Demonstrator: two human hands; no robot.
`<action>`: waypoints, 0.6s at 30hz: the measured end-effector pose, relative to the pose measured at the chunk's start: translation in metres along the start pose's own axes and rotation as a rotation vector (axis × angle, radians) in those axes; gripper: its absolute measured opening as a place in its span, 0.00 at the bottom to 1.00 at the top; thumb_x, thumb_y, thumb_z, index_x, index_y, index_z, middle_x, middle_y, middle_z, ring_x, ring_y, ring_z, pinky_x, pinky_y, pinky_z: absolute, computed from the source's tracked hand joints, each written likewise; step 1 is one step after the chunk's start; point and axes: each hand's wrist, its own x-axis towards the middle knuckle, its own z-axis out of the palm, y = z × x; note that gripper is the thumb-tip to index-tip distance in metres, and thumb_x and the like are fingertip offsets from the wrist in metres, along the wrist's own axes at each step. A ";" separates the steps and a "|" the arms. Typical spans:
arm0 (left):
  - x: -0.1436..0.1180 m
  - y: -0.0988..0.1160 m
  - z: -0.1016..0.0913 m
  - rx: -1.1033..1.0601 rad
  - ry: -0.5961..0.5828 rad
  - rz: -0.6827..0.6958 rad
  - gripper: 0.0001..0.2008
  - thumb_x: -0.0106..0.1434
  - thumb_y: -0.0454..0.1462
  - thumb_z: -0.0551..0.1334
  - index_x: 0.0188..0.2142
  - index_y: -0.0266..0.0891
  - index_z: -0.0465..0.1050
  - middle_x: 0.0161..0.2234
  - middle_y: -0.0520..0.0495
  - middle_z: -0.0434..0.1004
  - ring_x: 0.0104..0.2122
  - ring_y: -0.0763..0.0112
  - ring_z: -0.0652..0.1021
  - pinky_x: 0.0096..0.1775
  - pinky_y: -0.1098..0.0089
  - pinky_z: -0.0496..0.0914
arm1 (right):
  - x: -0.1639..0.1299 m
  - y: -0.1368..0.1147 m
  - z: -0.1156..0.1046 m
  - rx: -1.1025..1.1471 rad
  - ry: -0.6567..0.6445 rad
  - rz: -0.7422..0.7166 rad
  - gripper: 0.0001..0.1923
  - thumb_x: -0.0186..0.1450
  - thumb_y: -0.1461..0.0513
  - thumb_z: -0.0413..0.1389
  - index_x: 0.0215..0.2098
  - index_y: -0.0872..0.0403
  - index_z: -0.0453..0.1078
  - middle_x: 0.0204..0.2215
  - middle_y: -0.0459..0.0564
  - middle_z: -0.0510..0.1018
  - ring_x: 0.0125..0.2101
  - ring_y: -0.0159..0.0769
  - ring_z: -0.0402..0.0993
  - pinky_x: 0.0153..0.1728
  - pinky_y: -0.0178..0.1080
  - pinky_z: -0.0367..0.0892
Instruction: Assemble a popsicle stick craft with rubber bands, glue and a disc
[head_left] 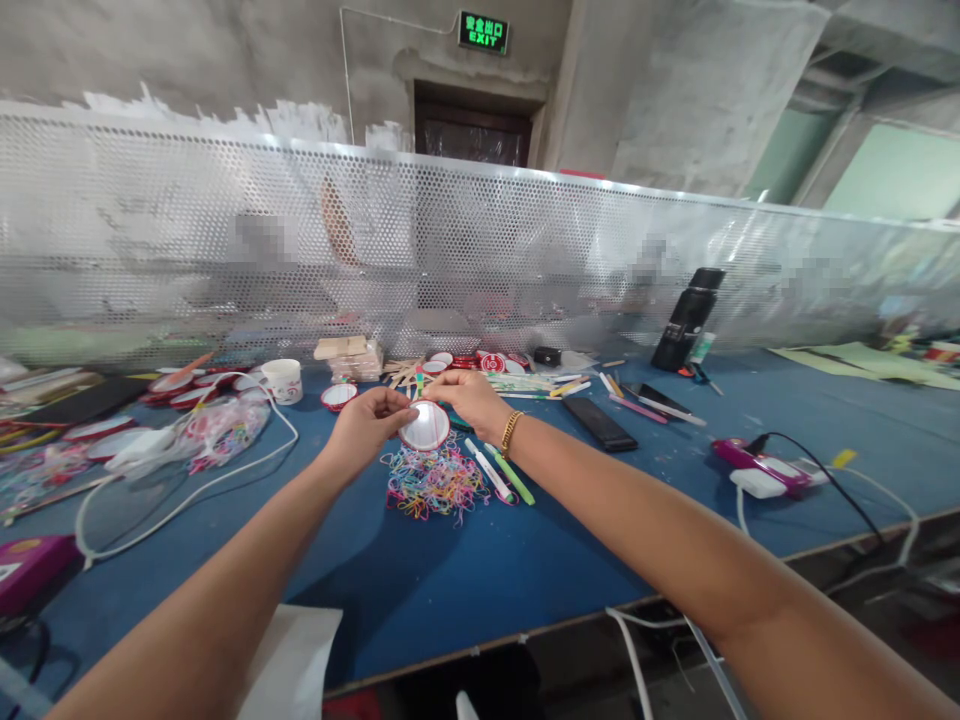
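My left hand [369, 428] pinches the left edge of a round white disc [426, 428] with a red rim, held tilted above the table. At the disc's upper edge the fingers of my right hand [471, 398] are pressed together; what they grip there is too small to make out. Thin lines cross the disc's white face. Just below it lies a tangled heap of small coloured rubber bands [435, 484]. Two markers, one white and green [487, 470] and one light green [511, 474], lie to the right of the heap.
A perforated metal screen [480, 250] runs along the back of the blue table [420, 620]. To the left are a paper cup [283, 381], a white cable and more red-rimmed discs. A black phone [600, 424], a black bottle [686, 322] and a purple power strip [765, 468] lie right.
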 end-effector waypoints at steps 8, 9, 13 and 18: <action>0.000 0.000 0.001 0.019 0.024 0.000 0.16 0.45 0.42 0.73 0.28 0.37 0.71 0.22 0.53 0.73 0.22 0.75 0.72 0.26 0.72 0.66 | 0.001 0.003 0.001 0.095 -0.029 0.077 0.03 0.49 0.64 0.63 0.21 0.55 0.73 0.24 0.45 0.76 0.28 0.31 0.69 0.37 0.38 0.65; 0.001 -0.001 0.001 0.021 0.031 0.003 0.16 0.45 0.42 0.73 0.28 0.37 0.71 0.22 0.53 0.74 0.22 0.74 0.72 0.26 0.72 0.67 | 0.001 0.004 0.002 0.111 -0.033 0.089 0.04 0.49 0.63 0.63 0.21 0.55 0.73 0.24 0.45 0.76 0.27 0.30 0.69 0.37 0.38 0.65; 0.002 -0.003 0.000 0.026 0.047 0.000 0.17 0.44 0.43 0.73 0.29 0.37 0.71 0.23 0.52 0.74 0.22 0.74 0.73 0.26 0.71 0.67 | 0.003 0.008 0.003 0.183 -0.043 0.137 0.07 0.48 0.61 0.65 0.23 0.55 0.73 0.23 0.44 0.76 0.26 0.29 0.69 0.34 0.36 0.65; 0.003 -0.004 -0.001 0.033 0.070 0.003 0.18 0.43 0.44 0.74 0.28 0.37 0.72 0.23 0.52 0.74 0.23 0.73 0.73 0.27 0.71 0.68 | 0.004 0.012 0.004 0.182 -0.038 0.150 0.09 0.49 0.59 0.67 0.25 0.54 0.74 0.25 0.45 0.77 0.28 0.31 0.72 0.37 0.38 0.67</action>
